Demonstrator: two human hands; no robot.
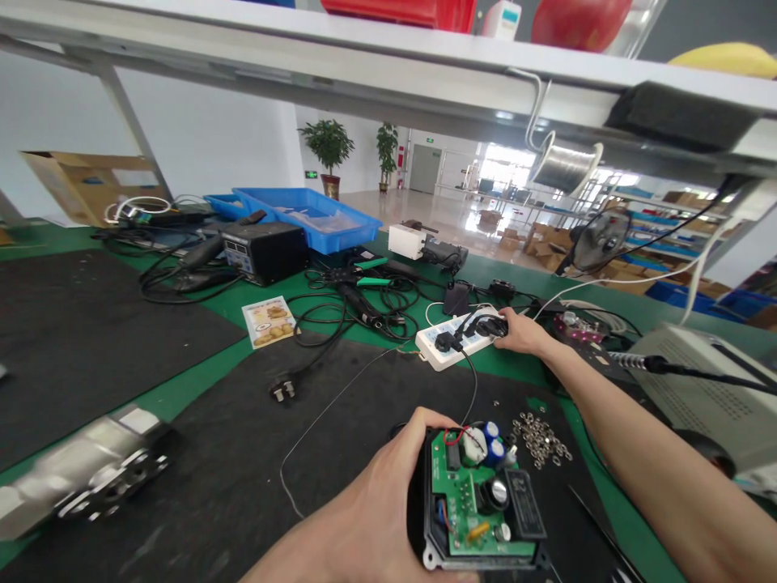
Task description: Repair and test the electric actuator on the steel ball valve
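Note:
My left hand [376,510] is closed round the left side of a black open case holding a green circuit board [477,506] with blue capacitors, held near the front of the black mat. A black cable runs from it to a white power strip [452,340]. My right hand [522,332] is stretched out to that strip, with fingers closed on a black plug [490,326] at its right end. Two more black plugs sit in the strip to the left.
A pile of small metal washers [540,437] lies right of the board. A silver metal block [85,474] lies at the left front. Tangled cables, a black meter box [264,253], blue trays [309,214], a small fan [598,239] and a grey instrument [704,389] surround the area.

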